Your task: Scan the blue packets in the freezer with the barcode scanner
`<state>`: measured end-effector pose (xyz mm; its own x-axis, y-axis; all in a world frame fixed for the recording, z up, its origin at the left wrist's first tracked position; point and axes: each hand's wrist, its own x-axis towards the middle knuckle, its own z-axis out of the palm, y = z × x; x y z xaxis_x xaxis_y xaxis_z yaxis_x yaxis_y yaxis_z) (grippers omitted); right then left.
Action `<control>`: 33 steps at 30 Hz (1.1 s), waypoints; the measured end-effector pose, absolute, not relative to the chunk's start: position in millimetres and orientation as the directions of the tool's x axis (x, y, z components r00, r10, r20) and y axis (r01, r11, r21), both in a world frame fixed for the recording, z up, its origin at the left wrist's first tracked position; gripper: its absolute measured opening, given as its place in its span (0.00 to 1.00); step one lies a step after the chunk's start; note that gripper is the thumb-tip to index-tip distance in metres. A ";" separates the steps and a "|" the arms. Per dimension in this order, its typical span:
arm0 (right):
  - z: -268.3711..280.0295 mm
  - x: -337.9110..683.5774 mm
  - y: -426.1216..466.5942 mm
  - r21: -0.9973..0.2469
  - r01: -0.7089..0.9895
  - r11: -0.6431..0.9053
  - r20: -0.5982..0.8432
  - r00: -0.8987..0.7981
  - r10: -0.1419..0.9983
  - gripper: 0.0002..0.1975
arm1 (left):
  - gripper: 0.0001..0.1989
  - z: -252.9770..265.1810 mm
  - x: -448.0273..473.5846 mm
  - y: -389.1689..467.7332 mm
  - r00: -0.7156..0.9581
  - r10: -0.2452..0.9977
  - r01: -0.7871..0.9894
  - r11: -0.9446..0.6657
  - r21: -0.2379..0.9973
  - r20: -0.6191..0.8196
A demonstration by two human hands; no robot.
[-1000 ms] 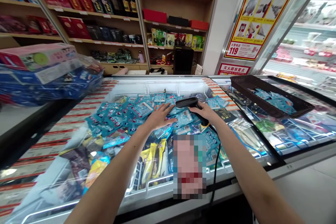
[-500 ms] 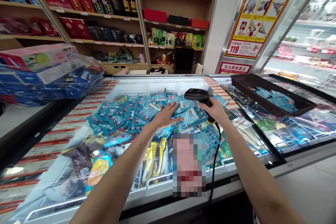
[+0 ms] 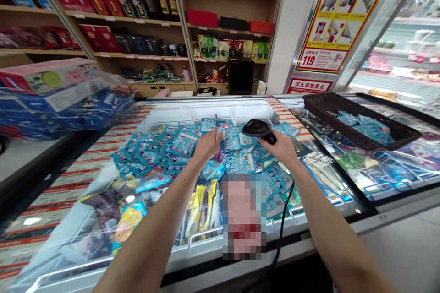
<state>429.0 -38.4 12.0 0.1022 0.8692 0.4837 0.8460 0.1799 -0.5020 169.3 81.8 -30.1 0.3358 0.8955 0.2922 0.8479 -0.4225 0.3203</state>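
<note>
1. The left hand, spread over the blue packets with its thumb stretched out a second ago, now has its fingers drawn together and sits further left
2. More of the packets between the two hands shows, no longer covered by those fingers
3. A barcoded blue packet lies nearer the person and straighter than before
4. The scanner in the right hand is further right than a second ago, its yellow-marked handle end now hidden
</note>
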 end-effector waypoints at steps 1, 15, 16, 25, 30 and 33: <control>11.6 430.9 -37.9 -0.500 0.847 0.178 0.491 0.108 0.865 0.18 | 0.33 -30.1 168.3 82.3 0.319 0.903 0.866 -0.402 0.298 0.289; 4.9 447.2 -37.6 -0.535 0.832 0.147 0.539 0.201 0.818 0.18 | 0.35 -4.3 200.3 28.8 0.801 0.578 0.539 -0.809 0.234 0.154; 4.7 448.6 -37.9 -0.538 0.831 0.140 0.532 0.206 0.821 0.18 | 0.33 -4.8 201.9 30.8 0.774 0.613 0.577 -0.786 0.220 0.160; 8.5 457.6 -38.5 -0.543 0.835 0.093 0.535 0.259 0.804 0.18 | 0.33 19.1 239.9 -20.6 0.923 0.371 0.339 -0.909 0.242 0.102; 8.8 461.8 -39.2 -0.593 0.803 0.061 0.502 0.310 0.807 0.21 | 0.40 15.8 266.1 -47.8 0.989 0.146 0.151 -0.954 0.260 -0.039; 8.9 462.1 -38.9 -0.582 0.811 0.057 0.505 0.306 0.807 0.21 | 0.39 12.2 269.4 -41.7 0.985 0.156 0.169 -0.956 0.242 -0.072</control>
